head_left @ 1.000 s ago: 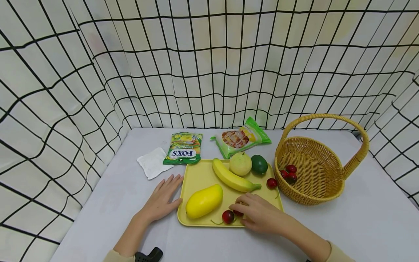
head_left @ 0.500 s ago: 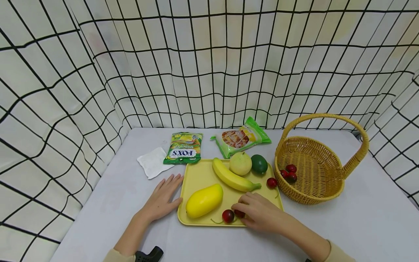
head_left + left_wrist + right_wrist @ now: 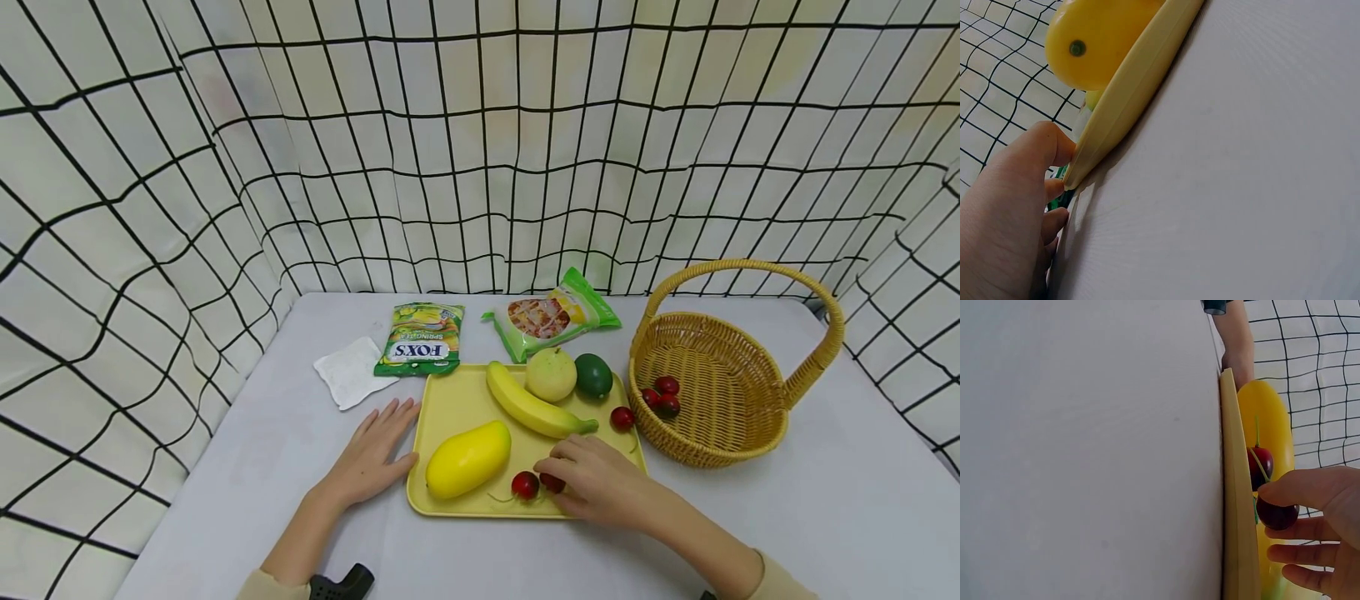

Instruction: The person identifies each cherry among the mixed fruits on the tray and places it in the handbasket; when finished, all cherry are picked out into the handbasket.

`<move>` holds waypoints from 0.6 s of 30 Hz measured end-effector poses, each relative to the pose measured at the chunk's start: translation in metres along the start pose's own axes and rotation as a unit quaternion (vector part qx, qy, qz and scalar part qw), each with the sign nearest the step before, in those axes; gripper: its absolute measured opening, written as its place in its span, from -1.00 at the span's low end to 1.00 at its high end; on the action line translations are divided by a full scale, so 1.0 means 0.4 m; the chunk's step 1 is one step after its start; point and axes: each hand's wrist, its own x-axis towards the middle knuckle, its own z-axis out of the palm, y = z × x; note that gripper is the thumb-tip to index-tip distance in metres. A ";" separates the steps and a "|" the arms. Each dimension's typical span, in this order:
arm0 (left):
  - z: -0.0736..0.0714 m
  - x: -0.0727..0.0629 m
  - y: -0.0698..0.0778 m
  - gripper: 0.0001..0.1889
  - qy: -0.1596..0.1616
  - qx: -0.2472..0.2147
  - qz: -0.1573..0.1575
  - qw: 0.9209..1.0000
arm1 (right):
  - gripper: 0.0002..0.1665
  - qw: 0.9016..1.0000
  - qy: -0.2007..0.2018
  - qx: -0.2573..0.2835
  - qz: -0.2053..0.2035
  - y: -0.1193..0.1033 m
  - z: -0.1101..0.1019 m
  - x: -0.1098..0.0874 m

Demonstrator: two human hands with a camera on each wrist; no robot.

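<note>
- Head view: the right hand [image 3: 600,483] has its grip narrow, pinching a dark cherry [image 3: 553,482] between thumb and forefinger.
- This cherry is at the near side of the yellow tray [image 3: 456,398]; whether it touches the tray's surface cannot be told.
- In the right wrist view, the thumb lies against the top of the fruit, and the other fingers stretch loosely below it.
- A second cherry [image 3: 525,485], with its stem, lies on the tray just beside the held one.
- The left hand [image 3: 371,458] holds nothing; its grip is wide, fingers spread on the white worktop [image 3: 240,483], thumb at the tray's left edge.
- On the tray near the left hand lies a mango [image 3: 468,460]; behind it, a banana [image 3: 532,408] slants toward the right.
- A round pear [image 3: 551,375] and a green fruit [image 3: 593,377] sit along the far edge, with a third cherry [image 3: 622,418] by the right edge.
- Right of the tray stands a wicker basket [image 3: 723,379] with a tall handle; red fruits [image 3: 665,406] lie inside, at its left.
- Behind the tray are a FOX'S packet [image 3: 420,337] and a green packet [image 3: 551,321]; a white cloth [image 3: 352,375] lies to the left.
</note>
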 end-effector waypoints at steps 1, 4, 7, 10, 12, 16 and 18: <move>0.000 0.000 0.000 -0.29 -0.001 0.000 0.000 1.000 | -0.64 1.000 0.002 -0.001 0.000 0.001 0.000 0.000; -0.001 -0.001 0.000 -0.29 -0.001 0.000 -0.001 1.000 | -0.65 1.000 0.013 -0.001 -0.001 0.003 -0.003 -0.001; 0.000 -0.001 0.000 -0.29 -0.001 0.003 0.000 1.000 | -0.65 1.000 0.024 -0.003 -0.001 0.005 -0.006 -0.002; 0.000 -0.001 0.000 -0.29 -0.001 0.004 0.000 1.000 | -0.64 1.000 0.027 -0.003 0.005 0.006 -0.010 -0.003; -0.001 -0.001 0.000 -0.29 -0.001 0.005 0.001 1.000 | -0.63 1.000 0.027 -0.003 0.009 0.007 -0.014 -0.004; -0.001 0.000 0.000 -0.30 0.000 0.007 0.001 1.000 | -0.60 0.999 0.030 -0.005 0.011 0.010 -0.020 -0.005; -0.001 0.000 0.000 -0.30 0.000 0.007 0.001 1.000 | -0.59 0.999 0.033 -0.007 0.013 0.012 -0.023 -0.006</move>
